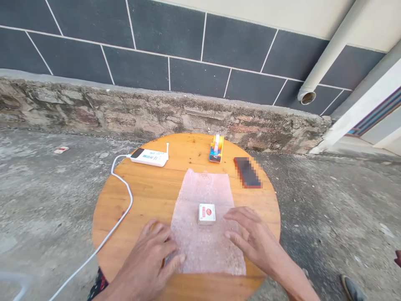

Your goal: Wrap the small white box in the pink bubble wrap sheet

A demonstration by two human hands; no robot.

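Note:
A small white box with red print (pixel 206 214) lies on a sheet of bubble wrap (pixel 205 251), which is spread flat over a round wooden table (pixel 150 188). At the left edge of the sheet is my left hand (pixel 153 255), its fingers curved and apart, holding nothing. My right hand (pixel 250 234) is at the right edge, thumb and fingers spread toward the box without touching it.
A tape dispenser (pixel 216 148) stands at the table's far side. To its left lies a white power bank (pixel 150 157) with a white cable (pixel 130 200) running off the near left. A pixelated phone (pixel 248 172) lies at the right. Behind is a tiled wall (pixel 184 33).

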